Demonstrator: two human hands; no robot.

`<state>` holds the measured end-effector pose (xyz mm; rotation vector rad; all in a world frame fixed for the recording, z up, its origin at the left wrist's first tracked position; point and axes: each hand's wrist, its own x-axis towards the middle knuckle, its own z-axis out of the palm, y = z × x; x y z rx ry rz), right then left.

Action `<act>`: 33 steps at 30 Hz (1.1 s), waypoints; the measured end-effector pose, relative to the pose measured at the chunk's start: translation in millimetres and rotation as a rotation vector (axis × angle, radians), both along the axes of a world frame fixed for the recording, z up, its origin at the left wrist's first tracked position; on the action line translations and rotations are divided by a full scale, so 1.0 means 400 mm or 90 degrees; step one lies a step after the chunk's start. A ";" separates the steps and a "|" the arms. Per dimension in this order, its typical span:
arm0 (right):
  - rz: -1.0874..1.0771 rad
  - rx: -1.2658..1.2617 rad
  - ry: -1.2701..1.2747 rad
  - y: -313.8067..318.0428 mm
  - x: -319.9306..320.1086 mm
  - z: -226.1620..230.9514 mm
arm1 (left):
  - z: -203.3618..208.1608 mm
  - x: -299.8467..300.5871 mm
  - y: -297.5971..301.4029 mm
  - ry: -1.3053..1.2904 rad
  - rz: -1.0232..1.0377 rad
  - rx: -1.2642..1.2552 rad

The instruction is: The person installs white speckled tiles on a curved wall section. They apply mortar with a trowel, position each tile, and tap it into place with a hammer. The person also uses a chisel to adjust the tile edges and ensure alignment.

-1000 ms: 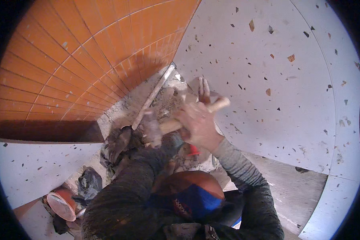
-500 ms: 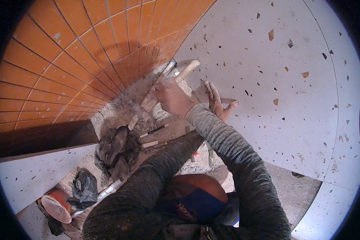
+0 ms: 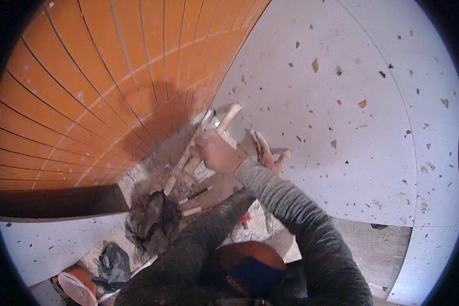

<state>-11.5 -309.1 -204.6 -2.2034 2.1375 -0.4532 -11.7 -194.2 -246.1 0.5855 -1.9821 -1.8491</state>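
Observation:
My right hand [image 3: 218,152] is closed around the pale wooden handle of a hammer [image 3: 229,117]. One end of the handle sticks out beyond my fist; the dusty head at the other end blends into the rubble and is hard to make out. My left arm crosses beneath the right forearm. My left hand [image 3: 266,153] lies with fingers stretched out against the large white speckled panel [image 3: 352,122], partly covered by my right sleeve. A long stick or pipe [image 3: 203,122] lies beside the handle, along the orange tiled wall [image 3: 112,76].
Dark crumpled plastic [image 3: 155,214] lies on the dusty floor, with a black bag [image 3: 113,262] and an orange bucket [image 3: 76,286] at lower left. Short sticks [image 3: 191,211] lie near my left forearm. A white speckled slab [image 3: 51,245] borders the left side.
The whole view has shifted, so the hands sit lower and slightly left in the picture. My right hand still grips the handle and my left hand still rests on the panel.

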 end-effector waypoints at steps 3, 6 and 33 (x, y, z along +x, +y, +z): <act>-0.029 -0.005 -0.009 0.004 0.021 0.025 | 0.017 0.002 0.005 0.078 0.017 0.073; -0.028 -0.036 -0.028 0.016 0.012 0.076 | 0.012 -0.002 0.012 0.059 0.036 0.032; -0.215 -0.392 0.011 0.782 0.385 0.535 | 0.439 0.121 0.227 0.390 -0.048 -0.322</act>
